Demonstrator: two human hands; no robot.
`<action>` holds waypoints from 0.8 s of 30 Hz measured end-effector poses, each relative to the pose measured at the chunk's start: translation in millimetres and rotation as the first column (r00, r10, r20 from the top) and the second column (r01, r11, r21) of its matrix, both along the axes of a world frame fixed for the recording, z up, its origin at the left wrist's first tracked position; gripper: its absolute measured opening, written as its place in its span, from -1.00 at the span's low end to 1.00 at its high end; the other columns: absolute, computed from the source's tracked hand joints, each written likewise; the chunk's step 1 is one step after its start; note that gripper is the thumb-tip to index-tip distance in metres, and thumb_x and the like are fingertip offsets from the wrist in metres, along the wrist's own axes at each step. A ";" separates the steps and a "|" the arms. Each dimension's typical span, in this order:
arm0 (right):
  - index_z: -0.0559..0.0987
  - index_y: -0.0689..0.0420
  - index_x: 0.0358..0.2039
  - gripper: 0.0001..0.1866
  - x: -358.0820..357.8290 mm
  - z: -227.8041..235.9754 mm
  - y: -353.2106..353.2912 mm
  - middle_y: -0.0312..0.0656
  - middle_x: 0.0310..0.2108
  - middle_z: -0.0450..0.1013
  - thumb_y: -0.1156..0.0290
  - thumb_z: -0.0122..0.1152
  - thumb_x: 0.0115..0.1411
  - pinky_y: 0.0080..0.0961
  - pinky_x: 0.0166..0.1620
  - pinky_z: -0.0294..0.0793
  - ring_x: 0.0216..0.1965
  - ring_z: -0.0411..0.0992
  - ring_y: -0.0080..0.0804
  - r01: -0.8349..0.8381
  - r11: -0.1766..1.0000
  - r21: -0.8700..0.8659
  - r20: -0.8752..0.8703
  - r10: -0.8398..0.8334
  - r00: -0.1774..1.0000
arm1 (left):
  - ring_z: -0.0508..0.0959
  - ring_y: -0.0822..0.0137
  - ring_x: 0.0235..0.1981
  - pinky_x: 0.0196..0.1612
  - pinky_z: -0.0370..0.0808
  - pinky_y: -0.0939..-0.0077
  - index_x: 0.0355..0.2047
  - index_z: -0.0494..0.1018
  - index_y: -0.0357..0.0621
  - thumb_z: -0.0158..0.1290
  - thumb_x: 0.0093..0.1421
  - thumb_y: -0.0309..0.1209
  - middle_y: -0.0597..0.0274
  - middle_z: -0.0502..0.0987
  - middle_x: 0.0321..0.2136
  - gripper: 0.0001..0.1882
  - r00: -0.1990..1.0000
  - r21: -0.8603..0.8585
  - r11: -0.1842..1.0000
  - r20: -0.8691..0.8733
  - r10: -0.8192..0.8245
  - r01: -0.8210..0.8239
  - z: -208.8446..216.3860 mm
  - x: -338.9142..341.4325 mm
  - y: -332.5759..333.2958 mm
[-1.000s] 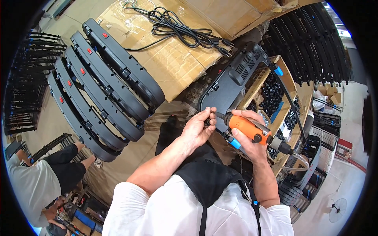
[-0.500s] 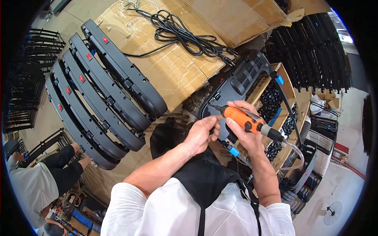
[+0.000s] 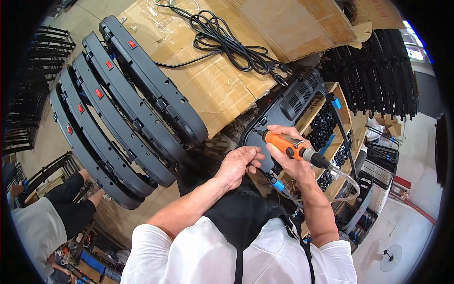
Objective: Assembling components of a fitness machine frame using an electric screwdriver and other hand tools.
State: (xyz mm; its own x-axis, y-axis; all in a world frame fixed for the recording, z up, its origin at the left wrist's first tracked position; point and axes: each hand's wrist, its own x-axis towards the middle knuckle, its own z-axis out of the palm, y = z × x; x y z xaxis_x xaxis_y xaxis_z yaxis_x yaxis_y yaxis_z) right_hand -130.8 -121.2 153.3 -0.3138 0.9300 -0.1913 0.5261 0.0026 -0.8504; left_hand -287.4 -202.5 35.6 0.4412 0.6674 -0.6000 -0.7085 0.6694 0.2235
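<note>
My right hand [image 3: 294,163] grips an orange power screwdriver [image 3: 287,144] with a clear hose trailing from its rear end. Its tip points left onto the near edge of a black plastic panel [image 3: 293,102] lying on a wooden compartment box. My left hand [image 3: 236,165] is curled with its fingertips pinched right beside the screwdriver's tip, at the panel's lower edge. What the fingers pinch is too small to see. A black apron covers my chest below both hands.
Several long black curved housings [image 3: 123,113] with red tags lean in a row at left. A coiled black cable [image 3: 227,35] lies on cardboard [image 3: 213,85]. Black racks [image 3: 378,71] stand at right. Another person [image 3: 42,227] crouches at lower left. A wooden box [image 3: 331,137] holds black parts.
The screwdriver swung from pointing down-right to lying nearly level with its tip against the panel's edge. My left hand slid down and left to the tip.
</note>
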 end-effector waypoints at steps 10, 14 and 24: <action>0.58 0.17 0.09 -0.54 -3.5 6.6 -0.1 -0.07 0.13 0.62 0.53 0.52 0.18 -0.38 0.17 0.61 0.06 0.63 -0.30 0.048 0.999 0.017 0.084 -0.049 0.995 | 0.48 0.47 -0.45 -0.39 0.42 0.58 -0.13 0.57 -0.11 0.08 0.54 -0.17 0.38 0.56 -0.40 -0.73 0.997 -0.160 0.986 0.054 0.047 -0.038 -0.6 -3.0 9.4; 0.51 0.21 0.16 -0.45 27.6 28.3 -20.7 -0.03 0.15 0.60 0.55 0.52 0.17 -0.33 0.22 0.57 0.12 0.60 -0.28 0.204 0.978 0.040 -0.161 -0.195 0.967 | 0.47 0.47 -0.41 -0.37 0.42 0.57 -0.11 0.56 -0.13 0.08 0.54 -0.18 0.37 0.54 -0.36 -0.73 0.987 -0.264 0.955 0.059 0.153 -0.132 20.3 11.8 33.6; 0.48 0.21 0.19 -0.44 154.3 71.7 16.4 0.05 0.15 0.58 0.56 0.49 0.20 -0.23 0.25 0.55 0.16 0.57 -0.21 0.267 0.955 0.132 -0.233 -0.232 0.944 | 0.46 0.45 -0.39 -0.36 0.45 0.58 0.01 0.54 -0.16 0.05 0.56 -0.22 0.36 0.51 -0.35 -0.73 0.926 -0.116 0.992 0.378 0.002 0.045 36.6 131.4 125.1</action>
State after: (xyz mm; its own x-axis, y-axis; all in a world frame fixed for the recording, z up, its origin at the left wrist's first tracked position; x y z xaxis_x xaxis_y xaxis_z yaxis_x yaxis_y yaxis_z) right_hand 23.5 -104.8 225.0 -0.0844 0.9964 0.0110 0.3346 0.0388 -0.9416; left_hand -155.9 -77.4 72.1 0.6637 0.5884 -0.4619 -0.7095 0.6907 -0.1396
